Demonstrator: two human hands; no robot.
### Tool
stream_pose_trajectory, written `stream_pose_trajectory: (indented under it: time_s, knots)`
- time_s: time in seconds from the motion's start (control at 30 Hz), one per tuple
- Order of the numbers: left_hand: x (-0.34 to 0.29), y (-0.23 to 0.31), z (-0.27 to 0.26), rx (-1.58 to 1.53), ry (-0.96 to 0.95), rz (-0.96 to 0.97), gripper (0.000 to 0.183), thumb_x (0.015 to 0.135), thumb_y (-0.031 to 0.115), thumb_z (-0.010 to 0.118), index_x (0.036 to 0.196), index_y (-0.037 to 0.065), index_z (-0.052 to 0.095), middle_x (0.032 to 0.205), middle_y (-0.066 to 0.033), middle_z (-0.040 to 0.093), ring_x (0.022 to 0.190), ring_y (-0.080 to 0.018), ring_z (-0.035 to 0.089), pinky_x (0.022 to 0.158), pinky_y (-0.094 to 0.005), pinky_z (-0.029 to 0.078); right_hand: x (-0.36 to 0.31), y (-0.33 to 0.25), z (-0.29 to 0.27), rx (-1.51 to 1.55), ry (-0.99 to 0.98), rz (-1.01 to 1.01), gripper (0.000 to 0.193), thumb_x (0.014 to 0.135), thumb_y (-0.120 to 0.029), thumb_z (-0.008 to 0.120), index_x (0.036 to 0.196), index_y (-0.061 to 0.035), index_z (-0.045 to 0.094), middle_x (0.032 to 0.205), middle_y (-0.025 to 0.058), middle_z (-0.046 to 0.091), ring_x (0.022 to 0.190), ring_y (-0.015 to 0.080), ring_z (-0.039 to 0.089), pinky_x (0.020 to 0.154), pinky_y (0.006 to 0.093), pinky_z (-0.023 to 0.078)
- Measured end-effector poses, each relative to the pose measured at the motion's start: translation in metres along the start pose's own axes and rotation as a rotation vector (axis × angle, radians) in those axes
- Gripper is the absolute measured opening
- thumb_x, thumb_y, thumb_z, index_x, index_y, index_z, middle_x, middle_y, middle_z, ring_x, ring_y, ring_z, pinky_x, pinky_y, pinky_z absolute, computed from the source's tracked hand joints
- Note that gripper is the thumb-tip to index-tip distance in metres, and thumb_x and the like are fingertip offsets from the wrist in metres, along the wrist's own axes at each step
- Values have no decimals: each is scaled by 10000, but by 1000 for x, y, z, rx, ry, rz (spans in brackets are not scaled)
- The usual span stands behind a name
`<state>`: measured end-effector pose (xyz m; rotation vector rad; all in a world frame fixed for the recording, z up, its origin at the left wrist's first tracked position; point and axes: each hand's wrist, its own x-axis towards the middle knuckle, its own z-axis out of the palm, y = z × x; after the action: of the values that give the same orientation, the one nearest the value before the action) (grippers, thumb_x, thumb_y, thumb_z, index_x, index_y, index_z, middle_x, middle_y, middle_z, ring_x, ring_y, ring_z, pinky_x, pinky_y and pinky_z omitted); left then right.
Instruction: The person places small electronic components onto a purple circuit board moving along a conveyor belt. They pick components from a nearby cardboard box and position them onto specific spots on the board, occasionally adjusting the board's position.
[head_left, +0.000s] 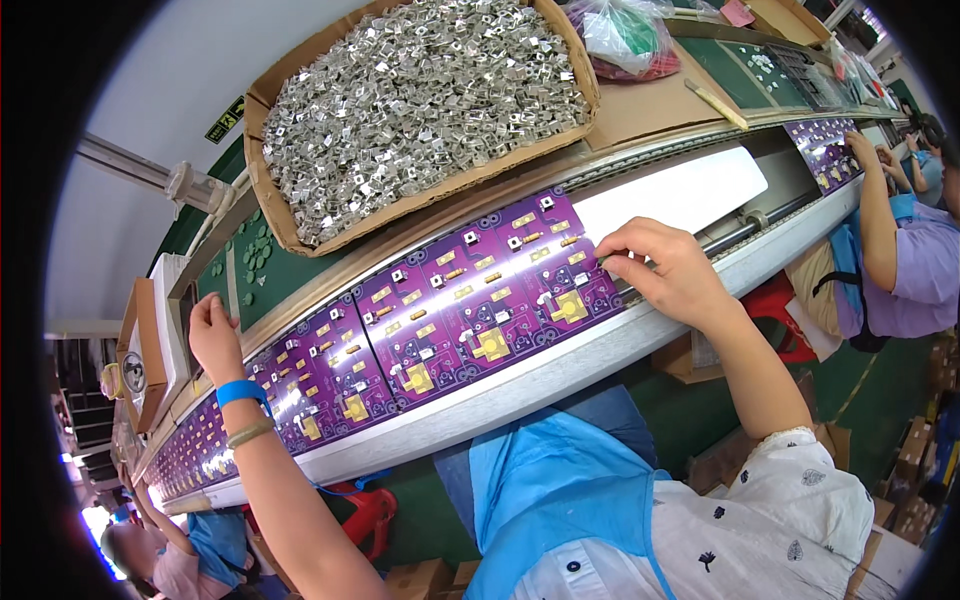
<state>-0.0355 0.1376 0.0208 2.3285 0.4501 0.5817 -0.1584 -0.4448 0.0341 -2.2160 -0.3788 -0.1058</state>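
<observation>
A row of purple circuit boards (452,302) lies along the rail in front of me, fitted with gold plates, white-and-black blocks and small tan parts. At the right end of the nearest panel, my right hand (665,268) is closed in a pinch around a small dark green component (604,262). My left hand (214,338), with a blue band on its wrist, hovers above the far edge of the boards, close to several loose green discs (259,256). Its fingertips are pressed together; whatever they hold, if anything, is too small to name.
A big cardboard box (436,192) full of small silvery metal parts stands beyond the boards. Right of it are a plastic bag (625,38) and a yellow-handled tool (716,104). A white sheet (680,192) lies on the rail. Co-workers sit at far right and lower left.
</observation>
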Motion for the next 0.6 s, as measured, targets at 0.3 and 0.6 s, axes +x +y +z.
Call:
stream_pose_trajectory:
  time_s: [0.3,0.6]
  knots:
    - [-241,213,44,-392,-558,310,170,1077,99,457,1128,35,606,872,-34,620,678,-77,580,652,-236,467,-1,3,-2,-101,-24,-75,123,891,-31,688,1012,-10,693,930,127,676,840,293,669,750,364,537]
    - [-290,249,85,-491,-894,504,136,935,-23,547,1002,46,643,895,-113,601,685,-199,581,627,-303,478,-1,8,-4,-61,-37,-36,140,887,-75,708,1019,-29,706,931,125,692,840,300,686,749,372,550]
